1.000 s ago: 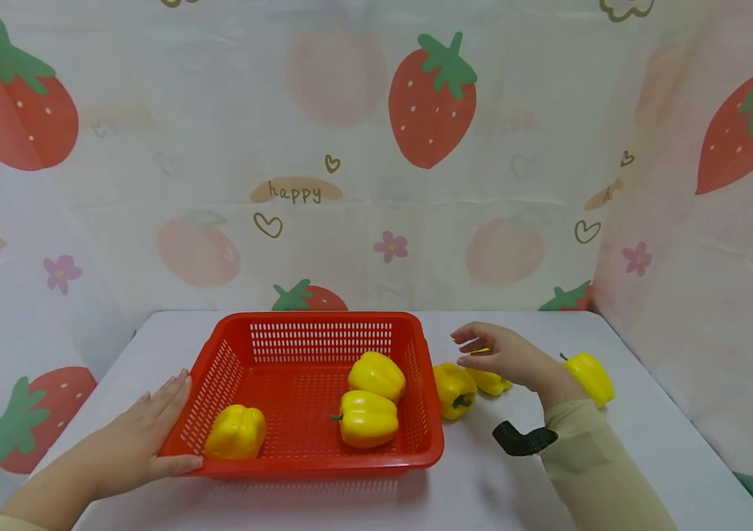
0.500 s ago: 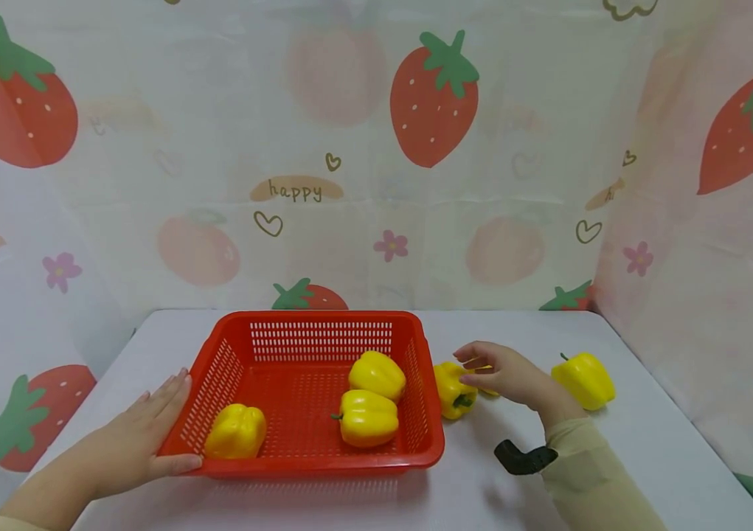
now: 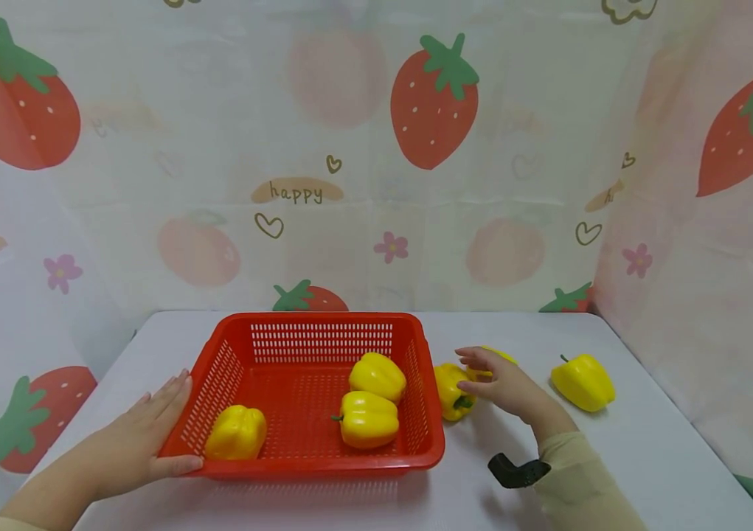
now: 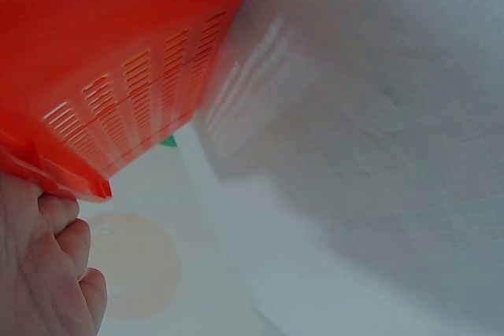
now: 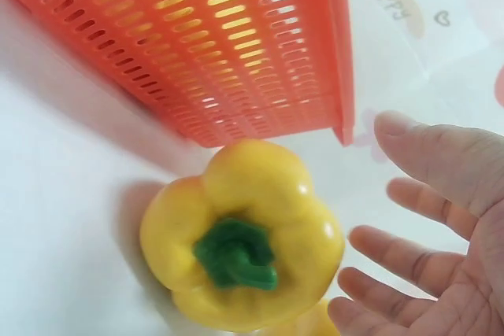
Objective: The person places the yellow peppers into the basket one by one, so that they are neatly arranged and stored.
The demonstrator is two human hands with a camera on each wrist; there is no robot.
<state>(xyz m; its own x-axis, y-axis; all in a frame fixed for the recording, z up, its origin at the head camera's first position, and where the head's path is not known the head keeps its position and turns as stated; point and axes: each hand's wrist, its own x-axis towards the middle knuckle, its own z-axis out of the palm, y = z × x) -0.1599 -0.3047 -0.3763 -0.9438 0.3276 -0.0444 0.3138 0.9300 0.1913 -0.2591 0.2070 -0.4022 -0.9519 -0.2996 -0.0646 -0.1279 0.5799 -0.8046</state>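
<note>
My left hand (image 3: pixel 137 435) lies along the left side of the red plastic basket (image 3: pixel 310 464), its fingers extended against the side and the thumb at the front rim. Beyond the basket's right wall, my right hand (image 3: pixel 505 383) hovers over a yellow bell pepper (image 3: pixel 450 391) with a green stem. In the right wrist view the fingers (image 5: pixel 405 261) are spread beside that pepper (image 5: pixel 295 194), with nothing held. Another yellow bell pepper (image 3: pixel 501 353) is partly hidden behind the right hand. Inside the basket are three yellow bell peppers, one at front left (image 3: pixel 235 433) and two at right (image 3: pixel 368 420).
One more yellow bell pepper (image 3: pixel 583 382) lies farther right on the white table (image 3: pixel 648 457). A black curved piece (image 3: pixel 517 470) sticks out from the right sleeve. Strawberry-printed cloth (image 3: pixel 349 147) surrounds the table at the back and sides.
My right hand has come down and slightly nearer, from over the rear pepper to beside the pepper at the basket wall. The left hand and basket stay in place.
</note>
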